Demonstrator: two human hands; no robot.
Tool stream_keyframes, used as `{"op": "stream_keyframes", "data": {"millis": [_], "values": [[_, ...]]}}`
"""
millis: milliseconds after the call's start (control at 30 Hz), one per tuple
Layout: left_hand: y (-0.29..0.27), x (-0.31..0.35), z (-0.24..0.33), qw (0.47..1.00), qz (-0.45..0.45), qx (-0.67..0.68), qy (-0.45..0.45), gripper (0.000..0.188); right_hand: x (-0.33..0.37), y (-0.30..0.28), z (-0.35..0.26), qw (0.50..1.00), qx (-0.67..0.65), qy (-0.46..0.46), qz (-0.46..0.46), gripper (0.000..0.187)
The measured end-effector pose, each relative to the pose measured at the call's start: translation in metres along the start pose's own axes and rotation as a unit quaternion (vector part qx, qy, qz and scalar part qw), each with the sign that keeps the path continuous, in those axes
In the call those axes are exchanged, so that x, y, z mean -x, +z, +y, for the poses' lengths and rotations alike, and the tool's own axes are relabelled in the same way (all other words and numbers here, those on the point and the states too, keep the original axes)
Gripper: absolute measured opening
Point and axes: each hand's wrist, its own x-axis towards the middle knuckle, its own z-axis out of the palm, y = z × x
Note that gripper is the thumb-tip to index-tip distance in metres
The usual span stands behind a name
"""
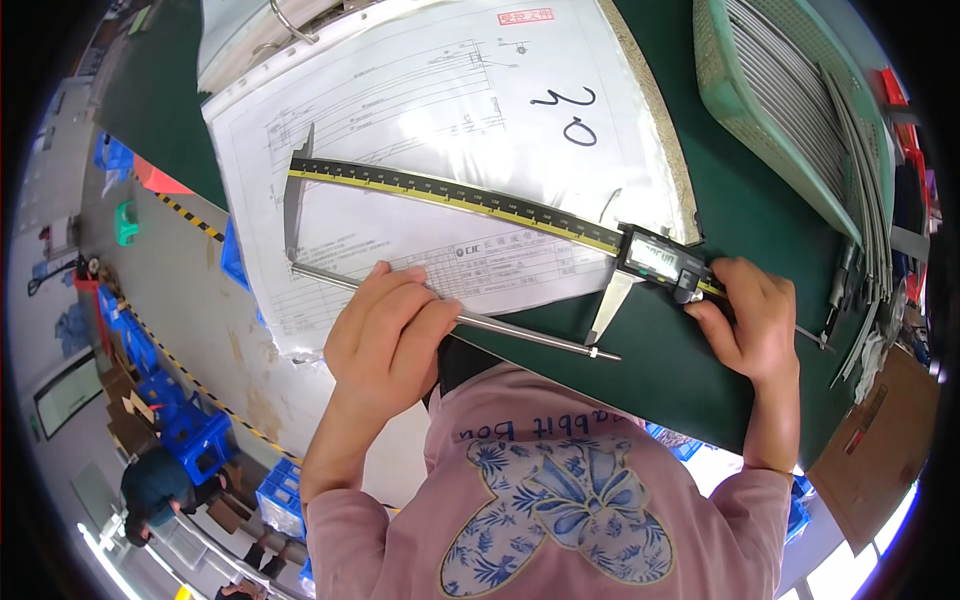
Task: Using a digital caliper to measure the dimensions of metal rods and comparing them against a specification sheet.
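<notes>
My left hand [390, 335] is closed around a thin metal rod [520, 332], its fingers wrapped over the middle part. A long digital caliper [460, 192] lies slantwise over a drawing sheet [400, 110], its jaws spread wide. The fixed jaw's tip is at the rod's left end; the sliding jaw [612, 300] meets the rod close to its right end, where a small light band shows. With thumb and fingers, my right hand [745, 318] grips the caliper beside its display [655, 258].
A pale green basket [725, 90] full of thin metal rods stands at the right of the dark green table [655, 370]. The drawing sits in a ring binder [290, 25]. Blue stools [195, 430] and a person [155, 490] appear on the left, beyond striped floor tape.
</notes>
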Motion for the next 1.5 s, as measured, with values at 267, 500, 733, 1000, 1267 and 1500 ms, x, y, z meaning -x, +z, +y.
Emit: {"op": "stream_keyframes", "data": {"millis": [267,500,733,1000,1267,1500], "values": [[-0.0019,-0.0004,-0.0001,1.000,-0.009,-0.004,-0.001,0.016,-0.0008,0.0012,0.0002,1.000,0.003,0.007,0.002,0.032],[-0.0028,-0.0013,0.0010,1.000,-0.010,-0.005,-0.003,0.016,-0.0009,0.0028,0.0011,1.000,-0.001,-0.001,0.019,0.033],[-0.0017,-0.0014,0.0009,1.000,-0.013,0.001,-0.007,0.016,-0.0003,0.0038,0.0017,1.000,-0.003,0.004,0.023,0.033],[-0.0031,0.0000,0.0012,1.000,-0.011,-0.005,-0.014,0.017,-0.0021,0.0053,0.0016,1.000,-0.001,0.003,0.023,0.033],[0.0029,0.0010,0.0031,1.000,-0.018,0.014,-0.012,0.017,0.0056,0.0065,0.0029,1.000,0.007,0.013,0.015,0.032],[0.0036,0.0015,0.0048,1.000,-0.008,0.022,-0.008,0.020,0.0066,0.0064,0.0052,1.000,0.011,0.022,0.002,0.032]]}}
